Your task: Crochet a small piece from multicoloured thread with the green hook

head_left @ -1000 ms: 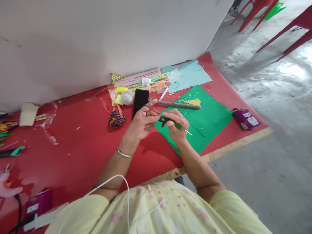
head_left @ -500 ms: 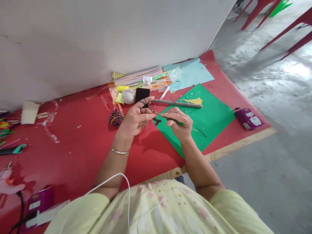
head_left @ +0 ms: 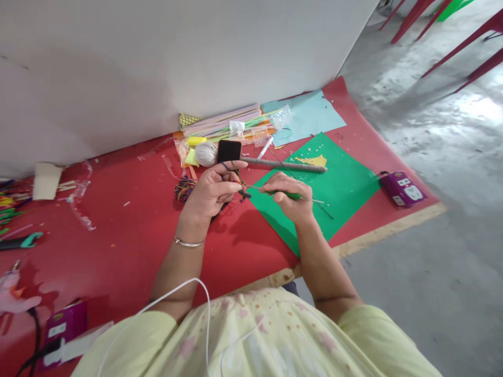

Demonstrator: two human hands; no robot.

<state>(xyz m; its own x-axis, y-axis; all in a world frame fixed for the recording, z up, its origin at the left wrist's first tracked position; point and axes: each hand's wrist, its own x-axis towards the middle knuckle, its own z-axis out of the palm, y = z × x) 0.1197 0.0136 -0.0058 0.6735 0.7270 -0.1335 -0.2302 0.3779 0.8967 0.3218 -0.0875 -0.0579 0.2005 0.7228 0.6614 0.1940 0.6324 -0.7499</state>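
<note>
Between the fingers of my right hand [head_left: 290, 195] is a crochet hook [head_left: 293, 196] with a green grip, its thin metal tip pointing left. My left hand [head_left: 214, 189] pinches a small piece of dark crochet work [head_left: 244, 195] at the hook's tip. Dark yarn loops over the raised left forefinger. Just left of that hand lies a ball of multicoloured yarn [head_left: 184, 188], partly covered by it. A phone [head_left: 229, 151] with a dark screen and a ball of white yarn [head_left: 206, 154] rest beyond my left hand. The exact stitches are too small to make out.
Below my right hand a green sheet [head_left: 346, 183] lies on the red table cover [head_left: 133, 225]. A long grey rod [head_left: 286, 165] crosses behind my hands, near bundled straws [head_left: 223, 121]. A purple box [head_left: 403, 189] sits at the right edge; a glue gun [head_left: 18, 296] is at left.
My left hand has shifted slightly left and down with the crochet work. The hook has moved a little, its shaft now lying flatter, and the gap between my hands is wider.
</note>
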